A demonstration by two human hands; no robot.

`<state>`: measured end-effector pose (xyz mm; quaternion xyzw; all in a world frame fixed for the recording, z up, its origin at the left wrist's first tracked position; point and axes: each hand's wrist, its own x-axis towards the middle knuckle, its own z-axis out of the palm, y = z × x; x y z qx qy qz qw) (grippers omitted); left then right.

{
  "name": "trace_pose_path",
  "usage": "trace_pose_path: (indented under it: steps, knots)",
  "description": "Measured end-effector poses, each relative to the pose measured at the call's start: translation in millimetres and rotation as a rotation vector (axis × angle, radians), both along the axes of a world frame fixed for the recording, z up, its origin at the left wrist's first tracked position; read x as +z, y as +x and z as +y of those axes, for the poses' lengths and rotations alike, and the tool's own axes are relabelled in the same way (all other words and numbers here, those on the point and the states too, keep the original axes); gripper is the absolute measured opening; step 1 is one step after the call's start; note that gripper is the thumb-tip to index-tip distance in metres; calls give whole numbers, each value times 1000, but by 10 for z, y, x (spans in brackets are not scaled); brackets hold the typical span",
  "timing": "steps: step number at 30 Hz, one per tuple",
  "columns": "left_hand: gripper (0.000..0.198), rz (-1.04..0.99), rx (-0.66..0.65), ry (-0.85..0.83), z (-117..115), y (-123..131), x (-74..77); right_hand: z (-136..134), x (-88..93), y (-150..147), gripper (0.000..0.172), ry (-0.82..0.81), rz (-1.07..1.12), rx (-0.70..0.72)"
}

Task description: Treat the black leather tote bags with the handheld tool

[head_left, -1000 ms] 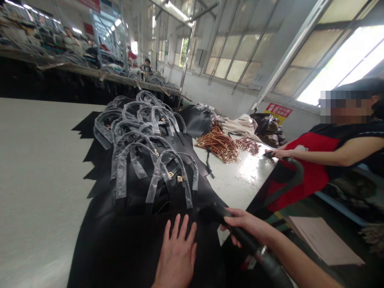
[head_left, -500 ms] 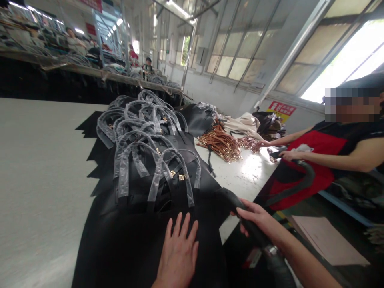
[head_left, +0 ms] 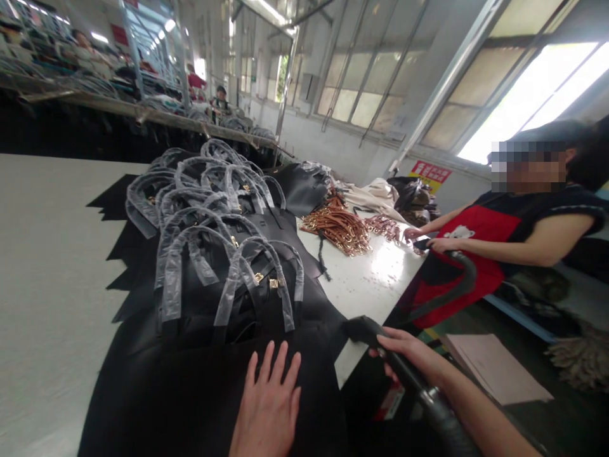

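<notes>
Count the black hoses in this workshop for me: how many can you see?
2. One black hose is held in the person's right hand. The other is held by a co-worker's hand and curves in front of a red apron. Others may be hidden.

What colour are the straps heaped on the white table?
The straps are tan-brown, clearest in the head view.
</notes>
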<state>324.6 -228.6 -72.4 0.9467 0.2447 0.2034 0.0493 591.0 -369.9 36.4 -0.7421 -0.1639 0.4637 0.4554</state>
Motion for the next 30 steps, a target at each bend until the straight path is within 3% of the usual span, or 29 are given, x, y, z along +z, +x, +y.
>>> trace_pose_path:
  steps: [4,7,10,13,16,20,25,30]
  knots:
    - [51,2,-7,-10,0,-8,7,113,46,93,30,88,-161,-137]
    - [50,0,-5,-34,-6,0,7,25,162,54,37,113,-223,-160]
    - [46,-26,14,-80,-8,7,41,-122,216,-139,51,93,-182,-68]
    - [39,-103,89,-130,36,-56,132,-193,124,-441,71,41,-96,54]
    - [34,-104,161,-173,115,-256,297,-137,-30,-774,92,33,1,153]
    - [22,-23,270,-146,182,-635,483,73,-96,-1147,93,82,103,308]
    - [27,-28,323,-159,168,-849,362,371,-24,-1441,81,57,130,511]
    - [28,-40,314,-201,159,-828,266,638,-36,-1569,81,69,131,500]
